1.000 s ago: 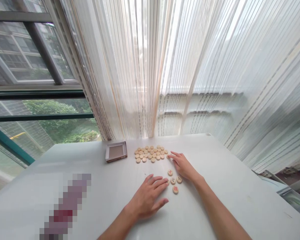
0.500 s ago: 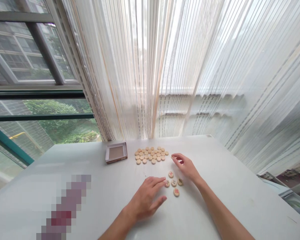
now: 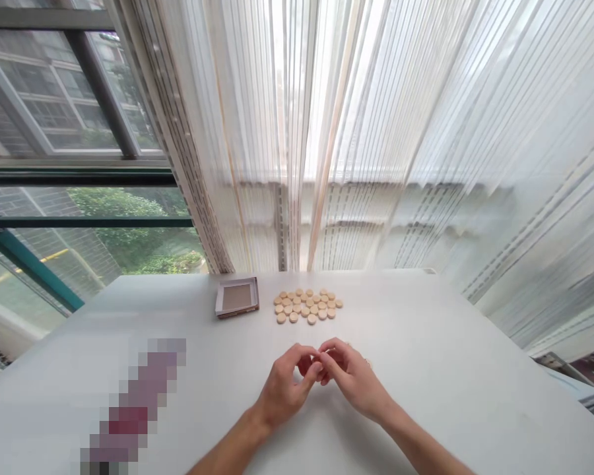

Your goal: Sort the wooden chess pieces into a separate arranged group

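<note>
My left hand [image 3: 283, 388] and my right hand [image 3: 349, 374] meet fingertip to fingertip above the white table [image 3: 450, 343], both with fingers curled in a pinch. Whatever they pinch is too small and hidden to name. The few round wooden pieces that lay near them are now almost wholly covered by my right hand; only a sliver [image 3: 367, 361] shows at its right. Farther back lies a cluster of several round wooden game pieces [image 3: 307, 305], face down. To its left rests a small shallow square box [image 3: 237, 298].
Sheer striped curtains [image 3: 376, 132] hang right behind the table's far edge. A window [image 3: 54, 132] with trees and buildings outside is at the left. A pixelated strip [image 3: 133, 409] lies on the near left of the table.
My right hand drew back from the cluster's edge toward me and met my left hand, which lifted off the table and curled. The view shifted slightly.
</note>
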`<state>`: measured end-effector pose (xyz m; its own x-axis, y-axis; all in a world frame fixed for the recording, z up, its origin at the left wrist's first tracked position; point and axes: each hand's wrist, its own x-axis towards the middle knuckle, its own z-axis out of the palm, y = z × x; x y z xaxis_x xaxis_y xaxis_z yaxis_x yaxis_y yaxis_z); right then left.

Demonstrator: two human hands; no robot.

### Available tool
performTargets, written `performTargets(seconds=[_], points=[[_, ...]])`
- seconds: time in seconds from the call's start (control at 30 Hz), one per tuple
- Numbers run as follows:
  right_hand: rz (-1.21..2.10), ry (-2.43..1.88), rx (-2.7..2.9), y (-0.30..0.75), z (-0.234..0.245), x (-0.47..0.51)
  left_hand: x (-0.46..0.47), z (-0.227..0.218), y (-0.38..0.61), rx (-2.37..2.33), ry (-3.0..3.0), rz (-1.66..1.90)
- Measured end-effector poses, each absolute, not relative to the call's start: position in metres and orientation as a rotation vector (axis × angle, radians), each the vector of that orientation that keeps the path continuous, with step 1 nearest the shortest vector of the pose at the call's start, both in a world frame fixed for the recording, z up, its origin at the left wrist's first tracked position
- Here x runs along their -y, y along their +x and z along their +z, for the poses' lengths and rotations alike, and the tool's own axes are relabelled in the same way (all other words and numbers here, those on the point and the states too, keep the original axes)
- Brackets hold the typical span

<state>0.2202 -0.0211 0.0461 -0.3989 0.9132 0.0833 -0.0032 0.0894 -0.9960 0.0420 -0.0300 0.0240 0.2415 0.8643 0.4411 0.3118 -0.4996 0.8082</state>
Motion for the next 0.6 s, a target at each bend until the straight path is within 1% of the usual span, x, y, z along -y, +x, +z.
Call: performTargets(seconds=[0.23,0.4,0.53,0.6], points=[[1.389,-0.904,1.577,0.2171,0.0489,0.0274,0.0288,0.0286,0.043,-1.068,1.746,1.252],[1.362,-0.916,1.604,0.2155,0.0482,0.0282,0.0276,0.0291,0.0422,-1.08,1.733,1.262],[1.277,-0.892,1.618,0.2151,0.0461,0.0272,0.027,0.029,0.0413,-1.094,1.771,1.271],[1.167,-0.887,1.673,0.2152,0.0457,0.0272,0.0269,0.0289,0.0401,-1.078,1.777,1.247]])
